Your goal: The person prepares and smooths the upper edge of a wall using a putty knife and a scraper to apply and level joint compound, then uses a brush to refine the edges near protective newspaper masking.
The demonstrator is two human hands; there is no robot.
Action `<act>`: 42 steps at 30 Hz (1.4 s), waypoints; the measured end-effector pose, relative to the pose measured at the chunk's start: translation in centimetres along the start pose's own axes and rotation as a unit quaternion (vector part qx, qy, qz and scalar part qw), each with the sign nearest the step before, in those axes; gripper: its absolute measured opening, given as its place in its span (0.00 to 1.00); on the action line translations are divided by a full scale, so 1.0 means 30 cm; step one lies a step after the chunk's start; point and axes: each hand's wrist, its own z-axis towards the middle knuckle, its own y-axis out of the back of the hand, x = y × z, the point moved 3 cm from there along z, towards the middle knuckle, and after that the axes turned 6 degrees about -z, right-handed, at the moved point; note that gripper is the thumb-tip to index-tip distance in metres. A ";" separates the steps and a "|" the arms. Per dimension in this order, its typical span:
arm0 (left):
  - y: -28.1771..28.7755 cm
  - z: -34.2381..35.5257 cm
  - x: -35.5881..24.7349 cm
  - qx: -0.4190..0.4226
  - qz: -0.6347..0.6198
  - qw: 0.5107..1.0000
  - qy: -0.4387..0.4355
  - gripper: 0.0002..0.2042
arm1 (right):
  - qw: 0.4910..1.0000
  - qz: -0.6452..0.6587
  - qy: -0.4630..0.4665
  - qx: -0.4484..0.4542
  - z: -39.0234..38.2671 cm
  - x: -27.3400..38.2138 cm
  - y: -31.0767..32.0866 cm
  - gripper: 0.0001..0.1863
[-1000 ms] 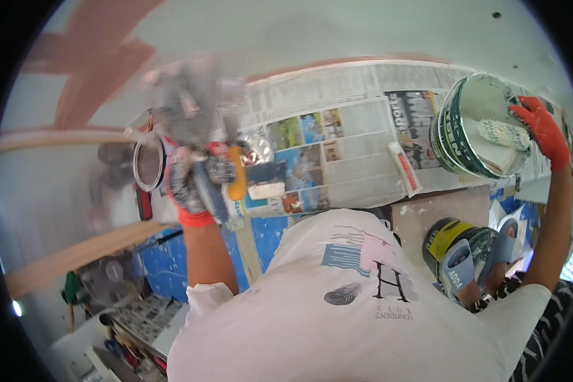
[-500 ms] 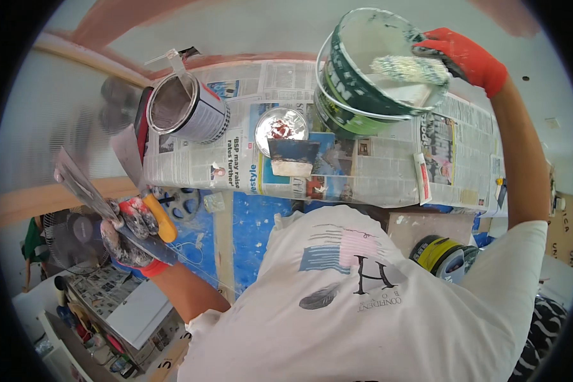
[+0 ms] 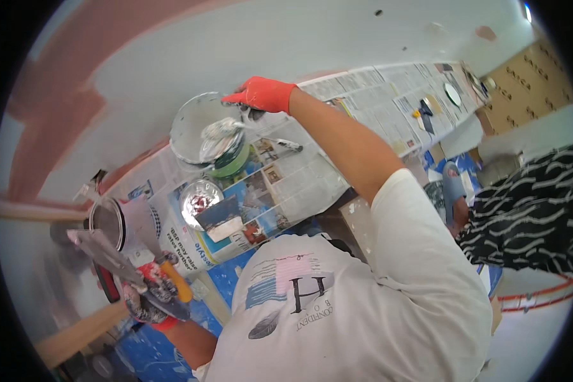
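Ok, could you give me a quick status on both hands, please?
Right hand grips green bucket rim over the newspaper. Left hand holds putty knives. Open can beside.

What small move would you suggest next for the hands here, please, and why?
Probably bring the wide paint-smeared putty blade in the left hand up toward the tilted green-and-white paint bucket, since the right hand in the red glove holds it by the rim, tipped over the newspaper-covered floor, while the blade sits well apart from it.
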 end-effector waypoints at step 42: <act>-0.562 0.331 0.683 0.387 0.595 0.704 0.031 0.15 | 0.987 0.086 0.007 -0.139 -1.006 0.125 0.334 0.23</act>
